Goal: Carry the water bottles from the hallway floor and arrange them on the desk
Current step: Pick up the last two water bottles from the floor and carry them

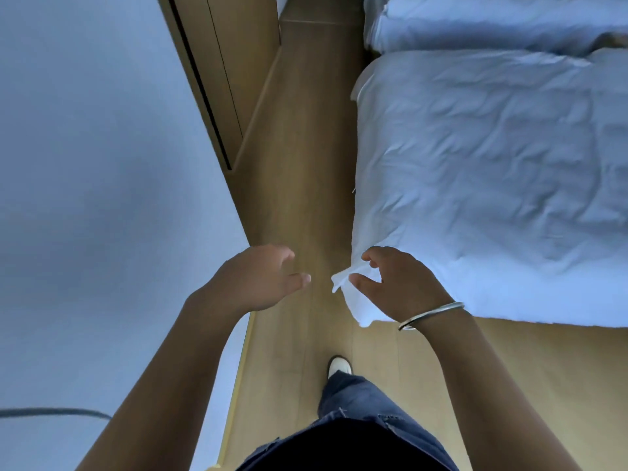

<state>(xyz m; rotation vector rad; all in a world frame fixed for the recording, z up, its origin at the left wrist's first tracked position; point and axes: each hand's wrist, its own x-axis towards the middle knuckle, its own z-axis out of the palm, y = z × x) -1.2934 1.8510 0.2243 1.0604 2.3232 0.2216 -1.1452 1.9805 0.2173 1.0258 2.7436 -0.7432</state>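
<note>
I see my left hand (pixel 258 278) at about 7 o'clock from the middle of the view, palm down, fingers loosely spread and thumb out; it holds nothing and hangs over the wooden floor (pixel 306 164). My right hand (pixel 397 283) is level with it, at about 5 o'clock from centre, fingers loosely curled. Its thumb and forefinger sit right at the corner of the white duvet (pixel 475 164), and that corner (pixel 343 280) pokes out between them toward 9 o'clock; I cannot tell whether the fingers pinch the cloth or only hover over it. A silver bangle (pixel 431 314) circles the right wrist.

Outward from the hands, the duvet covers a bed that fills the view from 1 to 4 o'clock, wrinkled. A second piece of white bedding (pixel 492 22) lies beyond it at 1 o'clock. The floor runs as a narrow strip from 6 up to 12 o'clock between the bed and a pale wall (pixel 85 164) on the 9 o'clock side. A wooden door frame (pixel 210 79) stands at 11 o'clock. At 6 o'clock I see a blue jeans leg (pixel 356 399) and a white shoe (pixel 339 365) stepping forward. No water bottle is in view, nor the desk.
</note>
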